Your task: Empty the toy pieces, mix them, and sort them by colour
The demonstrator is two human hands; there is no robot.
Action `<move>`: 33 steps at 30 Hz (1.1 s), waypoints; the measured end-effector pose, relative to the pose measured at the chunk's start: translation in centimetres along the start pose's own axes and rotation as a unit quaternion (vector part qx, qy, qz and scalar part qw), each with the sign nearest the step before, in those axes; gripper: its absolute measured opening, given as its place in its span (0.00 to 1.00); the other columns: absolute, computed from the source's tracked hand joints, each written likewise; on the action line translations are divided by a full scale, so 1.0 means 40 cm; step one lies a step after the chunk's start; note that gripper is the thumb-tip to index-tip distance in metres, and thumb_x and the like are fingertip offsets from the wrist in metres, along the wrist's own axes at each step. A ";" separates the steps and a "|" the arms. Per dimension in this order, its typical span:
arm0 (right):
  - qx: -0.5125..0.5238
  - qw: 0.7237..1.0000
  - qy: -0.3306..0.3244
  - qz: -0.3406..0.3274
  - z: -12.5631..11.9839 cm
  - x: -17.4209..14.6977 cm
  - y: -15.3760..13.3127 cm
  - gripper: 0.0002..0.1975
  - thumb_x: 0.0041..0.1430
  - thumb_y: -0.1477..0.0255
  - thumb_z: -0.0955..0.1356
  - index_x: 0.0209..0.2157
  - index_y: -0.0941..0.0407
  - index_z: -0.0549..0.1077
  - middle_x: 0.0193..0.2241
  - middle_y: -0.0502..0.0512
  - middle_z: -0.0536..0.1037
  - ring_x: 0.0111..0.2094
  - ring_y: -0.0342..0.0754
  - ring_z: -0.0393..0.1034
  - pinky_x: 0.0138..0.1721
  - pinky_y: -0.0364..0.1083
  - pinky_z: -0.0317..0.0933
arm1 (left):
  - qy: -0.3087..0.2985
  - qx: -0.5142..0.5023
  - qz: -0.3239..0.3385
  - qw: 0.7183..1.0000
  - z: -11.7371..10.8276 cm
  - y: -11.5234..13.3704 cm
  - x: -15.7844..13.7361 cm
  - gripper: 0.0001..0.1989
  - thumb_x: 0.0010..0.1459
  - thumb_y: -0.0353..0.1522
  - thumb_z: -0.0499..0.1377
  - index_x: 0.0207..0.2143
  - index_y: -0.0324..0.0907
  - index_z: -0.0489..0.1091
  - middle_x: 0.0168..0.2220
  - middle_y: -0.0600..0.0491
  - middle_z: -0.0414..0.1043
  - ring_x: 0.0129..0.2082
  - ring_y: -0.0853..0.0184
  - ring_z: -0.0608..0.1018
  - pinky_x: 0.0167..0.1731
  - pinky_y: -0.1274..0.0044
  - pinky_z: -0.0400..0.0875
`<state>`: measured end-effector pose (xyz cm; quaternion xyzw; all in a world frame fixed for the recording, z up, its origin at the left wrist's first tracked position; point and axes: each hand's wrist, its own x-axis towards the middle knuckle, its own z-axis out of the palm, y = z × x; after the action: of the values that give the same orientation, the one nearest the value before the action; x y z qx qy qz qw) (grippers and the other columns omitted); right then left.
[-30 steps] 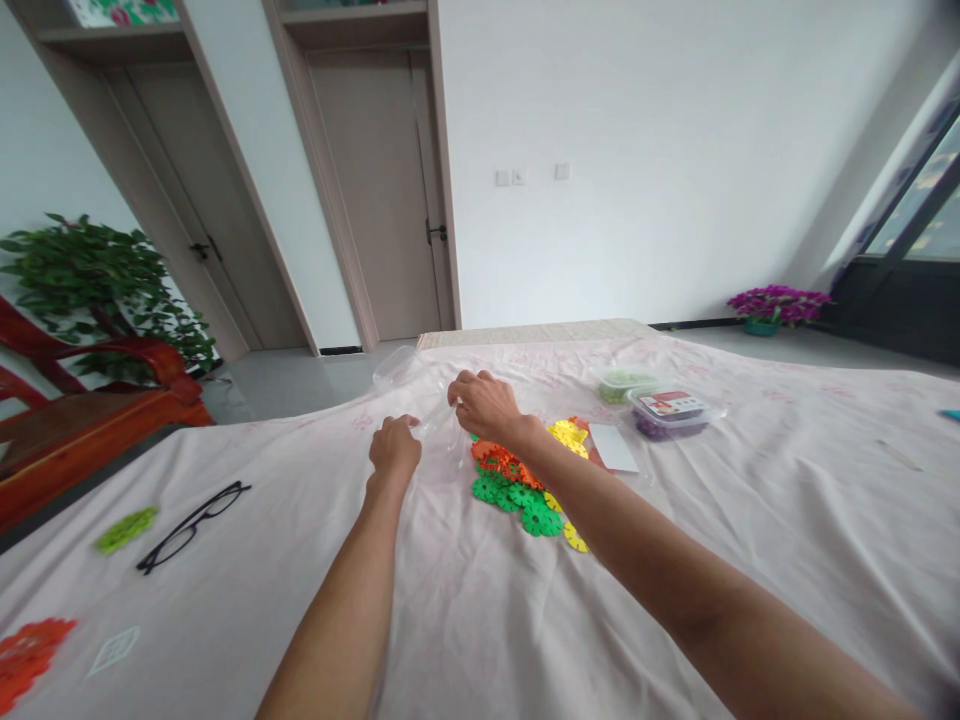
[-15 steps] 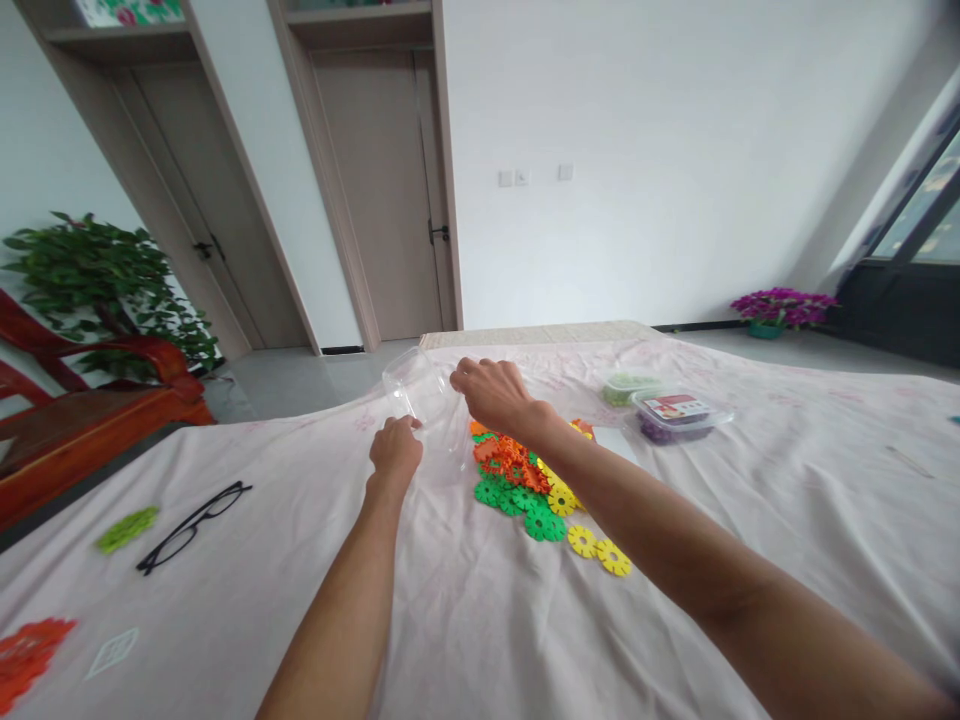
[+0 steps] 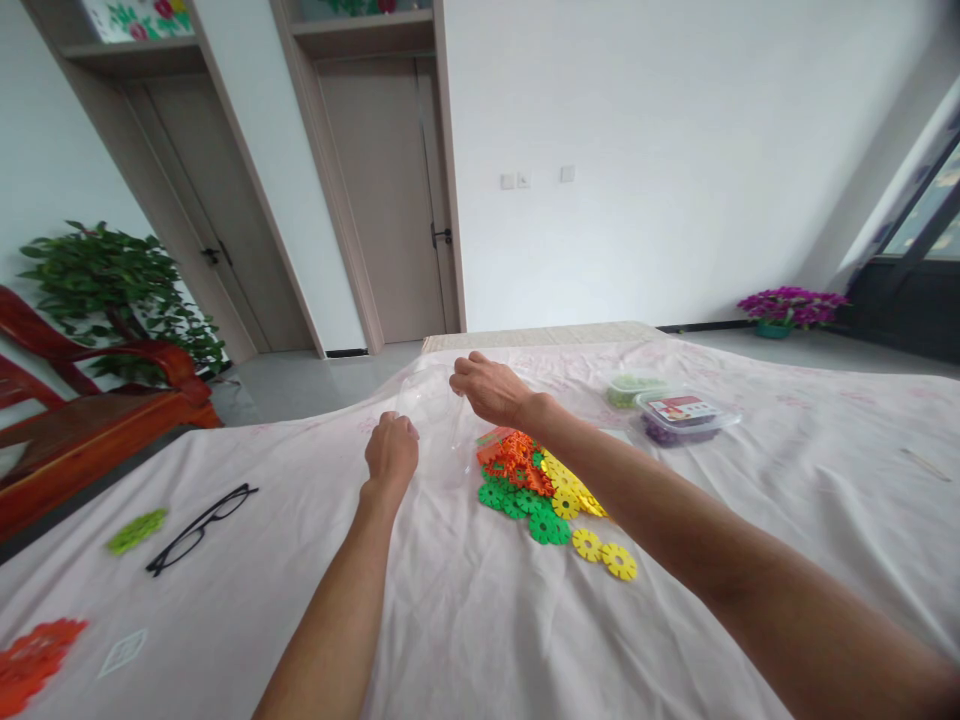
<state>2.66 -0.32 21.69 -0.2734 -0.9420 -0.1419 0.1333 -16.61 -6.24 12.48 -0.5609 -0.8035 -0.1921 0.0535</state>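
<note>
1. Two bare hands reach over a pale cloth (image 3: 465, 620), the left hand (image 3: 392, 447) lower and the right hand (image 3: 487, 388) farther out.
2. The right hand's fingers are nearly closed, pinching the edge of some clear plastic (image 3: 459, 440), its shape hard to make out.
3. The left hand's fingers curl inward beside that plastic; whether they grip it, I cannot tell.
4. The plastic sits between the hands, just left of a pile of orange, green and yellow discs (image 3: 517, 472).
5. Black glasses (image 3: 204, 521) lie well to the left.

1 head view looks forward and down over cloth (image 3: 465, 620).
</note>
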 end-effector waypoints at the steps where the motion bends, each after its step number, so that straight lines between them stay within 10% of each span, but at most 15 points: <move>1: 0.003 1.000 -0.002 -0.001 0.000 0.000 0.000 0.14 0.62 0.81 0.59 0.41 0.57 0.73 0.44 0.61 0.70 0.47 0.53 0.59 0.36 0.46 0.58 | 0.006 0.008 0.007 1.000 -0.005 -0.004 -0.001 0.16 0.63 0.27 0.47 0.33 0.40 0.74 0.48 0.45 0.70 0.44 0.62 0.76 0.43 0.74 0.69; 12: 0.061 0.997 0.025 0.035 0.018 -0.015 0.008 0.22 0.57 0.85 0.58 0.47 0.55 0.72 0.50 0.58 0.71 0.48 0.50 0.64 0.44 0.46 0.60 | -0.007 0.104 0.081 0.991 -0.014 -0.041 -0.017 0.16 0.64 0.27 0.46 0.34 0.38 0.74 0.46 0.43 0.71 0.42 0.61 0.76 0.40 0.73 0.69; 17: 0.075 0.956 0.077 0.271 0.034 -0.060 0.027 0.26 0.60 0.80 0.58 0.59 0.55 0.62 0.61 0.62 0.62 0.56 0.54 0.61 0.50 0.50 0.61 | -0.013 0.125 0.082 0.989 -0.002 -0.059 -0.022 0.17 0.64 0.27 0.46 0.35 0.39 0.75 0.47 0.44 0.71 0.40 0.63 0.77 0.38 0.75 0.69; 21: 0.125 0.898 -0.028 0.421 0.065 -0.102 0.063 0.31 0.63 0.62 0.62 0.65 0.57 0.54 0.59 0.71 0.66 0.54 0.61 0.67 0.48 0.57 0.63 | -0.012 0.132 0.093 0.987 -0.010 -0.054 -0.021 0.19 0.64 0.26 0.43 0.35 0.39 0.75 0.46 0.44 0.71 0.40 0.62 0.77 0.38 0.74 0.69; 25: 0.248 0.867 -0.097 0.422 0.099 -0.114 0.100 0.32 0.61 0.68 0.63 0.65 0.60 0.53 0.43 0.64 0.79 0.37 0.51 0.76 0.39 0.47 0.66 | -0.010 0.133 0.102 0.986 -0.021 -0.041 -0.022 0.19 0.63 0.25 0.44 0.34 0.39 0.74 0.46 0.45 0.71 0.40 0.62 0.76 0.38 0.74 0.68; 30: 0.188 0.900 -0.070 0.388 0.111 -0.124 0.126 0.26 0.57 0.67 0.66 0.58 0.56 0.67 0.51 0.63 0.76 0.47 0.54 0.73 0.44 0.47 0.65 | -0.016 0.117 0.102 0.988 -0.029 -0.036 -0.032 0.18 0.63 0.24 0.45 0.34 0.39 0.74 0.47 0.45 0.72 0.40 0.63 0.76 0.39 0.75 0.67; 33: 0.254 0.870 -0.143 0.398 0.128 -0.150 0.122 0.25 0.55 0.64 0.68 0.55 0.55 0.69 0.43 0.60 0.79 0.36 0.50 0.76 0.36 0.44 0.65 | -0.025 0.100 0.096 0.990 -0.030 -0.041 -0.035 0.17 0.62 0.24 0.46 0.34 0.38 0.75 0.46 0.43 0.72 0.39 0.62 0.77 0.37 0.74 0.67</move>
<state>9.36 2.52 15.95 -0.5993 -0.7657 0.2076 0.1074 -17.78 -8.41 12.74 -0.6321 -0.7620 -0.0904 0.1080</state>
